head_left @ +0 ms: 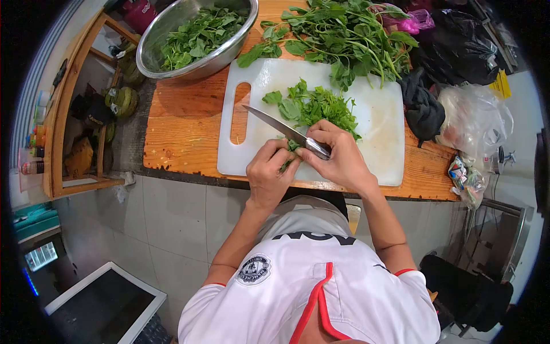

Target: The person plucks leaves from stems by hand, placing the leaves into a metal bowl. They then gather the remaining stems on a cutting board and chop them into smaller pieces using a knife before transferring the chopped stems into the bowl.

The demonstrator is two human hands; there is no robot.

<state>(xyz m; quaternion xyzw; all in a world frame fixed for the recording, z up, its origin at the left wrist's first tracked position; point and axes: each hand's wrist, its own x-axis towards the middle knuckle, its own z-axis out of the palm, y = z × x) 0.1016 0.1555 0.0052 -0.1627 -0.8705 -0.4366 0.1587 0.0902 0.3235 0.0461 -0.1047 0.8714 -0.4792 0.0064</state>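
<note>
My right hand (339,156) is closed round the handle of a kitchen knife (274,122), whose blade points up and to the left. My left hand (268,176), fingers curled, pinches a small bit of leafy greens (293,144) right beside the blade. Both hands are over the near edge of a white cutting board (381,137) with a handle slot on its left. Just beyond them, a loose pile of cut greens (329,109) lies on the board. Part of the held greens is hidden by my fingers.
A steel bowl (150,54) with leaves in it stands at the back left of the wooden table (183,126). Whole leafy stems (355,37) overlap the board's far edge. A black cloth (421,106) and plastic bags (472,117) crowd the right side.
</note>
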